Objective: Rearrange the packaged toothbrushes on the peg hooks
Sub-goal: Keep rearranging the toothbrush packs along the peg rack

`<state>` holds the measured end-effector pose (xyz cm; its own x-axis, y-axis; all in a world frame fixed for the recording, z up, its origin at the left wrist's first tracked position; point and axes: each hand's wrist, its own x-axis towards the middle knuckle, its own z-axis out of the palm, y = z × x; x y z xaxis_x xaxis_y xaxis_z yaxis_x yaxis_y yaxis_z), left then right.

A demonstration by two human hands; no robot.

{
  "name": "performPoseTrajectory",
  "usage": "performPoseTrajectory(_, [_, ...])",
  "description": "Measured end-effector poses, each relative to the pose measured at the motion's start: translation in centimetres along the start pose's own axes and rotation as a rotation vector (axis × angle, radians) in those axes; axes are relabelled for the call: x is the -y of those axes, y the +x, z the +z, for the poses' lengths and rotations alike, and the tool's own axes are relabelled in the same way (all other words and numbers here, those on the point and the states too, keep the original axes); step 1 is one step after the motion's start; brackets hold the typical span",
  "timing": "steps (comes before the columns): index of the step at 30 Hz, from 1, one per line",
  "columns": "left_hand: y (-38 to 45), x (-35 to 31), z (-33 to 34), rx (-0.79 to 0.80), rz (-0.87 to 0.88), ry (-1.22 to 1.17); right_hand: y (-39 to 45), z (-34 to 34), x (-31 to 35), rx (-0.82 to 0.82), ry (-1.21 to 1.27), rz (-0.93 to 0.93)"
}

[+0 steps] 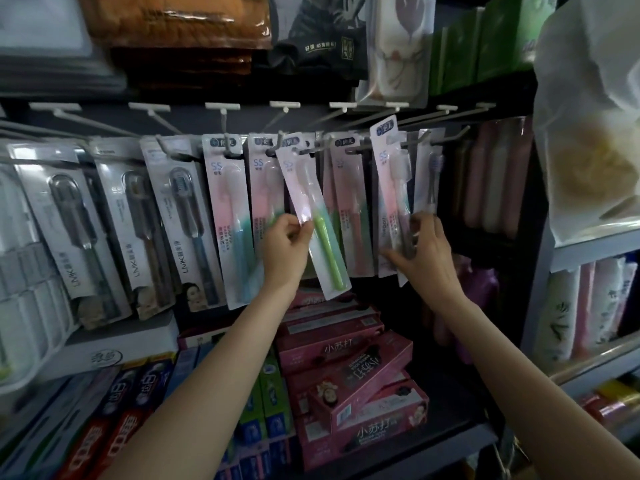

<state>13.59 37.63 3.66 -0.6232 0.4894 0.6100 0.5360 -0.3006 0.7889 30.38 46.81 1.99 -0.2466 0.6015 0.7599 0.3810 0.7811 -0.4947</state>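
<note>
A row of packaged toothbrushes hangs from white peg hooks across the middle of the view. My left hand pinches a tilted pack holding a green toothbrush; the pack's top sits at a hook near the centre. My right hand grips the lower part of a pack with a pink toothbrush, which leans left with its top raised beside a hook. Blue and pink packs hang to the left of my hands. Grey boxed toothbrushes fill the hooks further left.
Pink toothpaste boxes are stacked on the shelf below the hooks, with blue, red and green boxes to their left. Bagged goods lie on the shelf above. A white plastic bag hangs at the right, over shelves of packets.
</note>
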Motion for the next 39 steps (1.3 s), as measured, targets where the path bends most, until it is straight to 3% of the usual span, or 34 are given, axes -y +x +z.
performPoseTrajectory(8, [1.0,-0.6,1.0,-0.03,0.065,0.214,-0.3,-0.6,-0.2,0.028,0.015,0.02])
performPoseTrajectory(13, [-2.2,0.7,1.5,-0.268,0.349,0.317,-0.6,-0.6,-1.1,0.04,0.009,0.04])
performPoseTrajectory(16, [-2.3,0.6,2.5,-0.133,0.481,0.362,-0.8,-0.4,-1.6,0.049,0.009,0.044])
performPoseTrajectory(18, [-1.7,0.4,3.9,0.067,0.392,0.373,-0.9,-0.3,-1.9,0.042,0.011,0.041])
performPoseTrajectory(20, [-0.7,0.2,5.5,0.142,0.215,0.349,-0.9,-0.3,-2.1,0.045,0.012,0.03])
performPoseTrajectory(23, [1.0,0.0,7.3,0.064,0.023,0.303,-0.8,-0.5,-2.4,0.038,0.009,0.015])
performPoseTrajectory(26, [1.9,-0.3,8.0,0.014,-0.062,0.293,-0.7,-0.8,-2.7,0.048,0.005,0.016])
performPoseTrajectory(39, [-0.5,-0.5,5.9,-0.089,0.072,0.318,-0.9,0.1,-2.2,0.039,0.024,-0.011])
